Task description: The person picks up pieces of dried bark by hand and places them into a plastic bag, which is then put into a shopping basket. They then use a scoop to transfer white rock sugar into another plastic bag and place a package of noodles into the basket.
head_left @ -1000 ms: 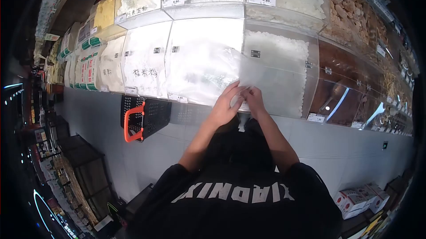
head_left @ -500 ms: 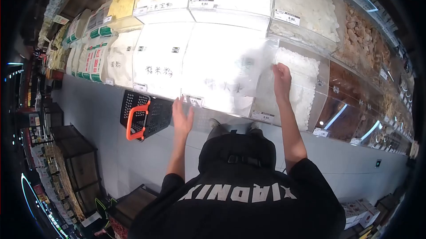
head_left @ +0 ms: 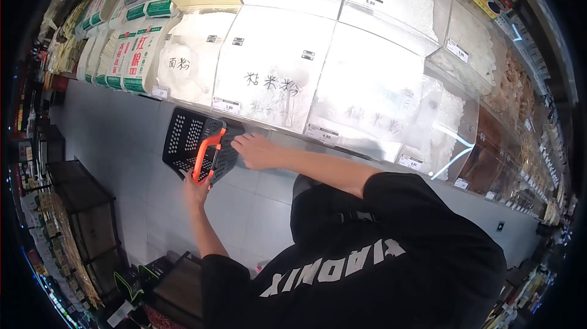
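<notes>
A black perforated shopping basket (head_left: 183,139) with an orange handle (head_left: 206,148) stands on the grey floor against the base of the bulk-food bins. My left hand (head_left: 197,191) reaches down to the handle's lower end and grips it. My right hand (head_left: 257,150) lies at the basket's right rim with its fingers bent toward the basket. Whether those fingers hold anything is hidden. The clear plastic bag from the earlier frames does not show.
Clear bulk bins of white flour (head_left: 269,78) and grains (head_left: 373,90), with price tags, line the wall above the basket. Packaged flour bags (head_left: 131,54) stand at the left. A dark shelf unit (head_left: 79,207) is across the aisle. My black shirt (head_left: 379,255) fills the lower frame.
My hands have left the clear bag held up before the bins. I have bent left and down; the left hand now grips the basket handle and the right is at its rim.
</notes>
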{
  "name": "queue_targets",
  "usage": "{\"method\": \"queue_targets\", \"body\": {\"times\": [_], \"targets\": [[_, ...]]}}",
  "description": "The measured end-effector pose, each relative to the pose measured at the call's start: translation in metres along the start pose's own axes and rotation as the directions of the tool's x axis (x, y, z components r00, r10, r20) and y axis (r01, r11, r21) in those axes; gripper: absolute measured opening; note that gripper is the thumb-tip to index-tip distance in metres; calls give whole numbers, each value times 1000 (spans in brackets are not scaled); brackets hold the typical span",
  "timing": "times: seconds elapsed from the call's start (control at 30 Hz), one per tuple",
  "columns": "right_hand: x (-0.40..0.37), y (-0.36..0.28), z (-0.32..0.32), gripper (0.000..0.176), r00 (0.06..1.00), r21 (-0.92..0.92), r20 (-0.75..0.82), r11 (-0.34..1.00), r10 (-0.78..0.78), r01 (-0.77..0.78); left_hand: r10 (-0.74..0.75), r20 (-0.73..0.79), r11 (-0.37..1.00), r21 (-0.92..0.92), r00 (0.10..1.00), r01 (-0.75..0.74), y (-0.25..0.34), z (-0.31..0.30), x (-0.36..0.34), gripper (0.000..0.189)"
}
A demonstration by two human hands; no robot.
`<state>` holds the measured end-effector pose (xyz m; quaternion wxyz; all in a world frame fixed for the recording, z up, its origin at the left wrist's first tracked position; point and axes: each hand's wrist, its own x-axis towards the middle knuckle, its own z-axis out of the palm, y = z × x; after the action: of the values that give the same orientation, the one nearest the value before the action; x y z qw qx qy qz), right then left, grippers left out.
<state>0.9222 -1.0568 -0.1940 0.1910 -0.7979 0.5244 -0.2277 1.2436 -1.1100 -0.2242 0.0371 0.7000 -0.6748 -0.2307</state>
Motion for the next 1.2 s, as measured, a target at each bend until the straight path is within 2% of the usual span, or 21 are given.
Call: {"method": "queue_targets", "body": {"times": [0.03,0.1,0.17,0.2,0.23,0.27,0.3,0.37,0.4,0.43,0.5,0.57,0.67,0.77,0.87,0.93,1.03,1.1,1.2], "targets": [[23,-10,14,55,994,-52,71,995,-77,81,-21,-4,1000,-16,1000,21,-9,9,5,85],[64,-28,44,57,984,-92,121,985,-133,144,95,-107,991,-87,990,-104,-11,20,14,70],[98,-43,77,60,970,-129,166,971,-178,200,-26,-31,993,-115,999,22,-11,20,30,55],[113,-48,94,58,959,-116,194,966,-207,232,1,-80,987,-160,997,-14,-15,21,35,44],[125,-50,111,56,947,-103,224,960,-231,259,-15,-76,985,-171,997,2,-18,23,42,44],[133,-55,121,47,951,-149,195,951,-241,271,-30,1,994,-106,1000,30,-21,23,44,44],[140,-58,132,47,945,-132,220,953,-241,273,-49,78,998,-38,996,53,-26,25,45,44],[158,-60,154,37,903,-220,393,936,-174,277,-105,154,994,31,982,101,-27,27,50,41],[164,-60,169,25,936,-252,324,942,-134,222,-101,152,995,39,983,96,-25,27,50,38],[168,-56,180,25,932,-239,337,945,-136,224,-94,149,995,49,984,88,-21,26,50,35],[180,-55,174,14,773,-191,631,951,-70,241,-130,165,990,73,978,119,-22,34,47,33],[176,-50,177,11,789,-206,611,948,-69,243,-186,195,983,45,963,180,-14,36,40,35],[156,-39,168,15,714,-128,691,953,-112,274,-207,256,978,62,944,197,-10,56,24,36],[114,-27,172,16,706,-133,701,956,-96,261,-183,356,983,60,916,173,5,79,0,43],[56,-15,164,15,724,-100,686,974,-80,203,-54,375,996,-48,925,77,12,121,-35,51],[19,-9,158,17,663,-147,748,971,-15,187,38,409,991,-129,912,17,11,160,-59,53],[-38,-2,138,16,675,-143,738,977,-3,159,68,510,991,-136,857,2,29,193,-98,53],[-69,2,127,15,684,-135,730,977,-17,168,65,524,994,-107,850,-10,50,198,-124,50],[-110,5,109,13,686,-109,726,979,-41,174,119,510,979,-202,852,-16,71,211,-158,46]]}}
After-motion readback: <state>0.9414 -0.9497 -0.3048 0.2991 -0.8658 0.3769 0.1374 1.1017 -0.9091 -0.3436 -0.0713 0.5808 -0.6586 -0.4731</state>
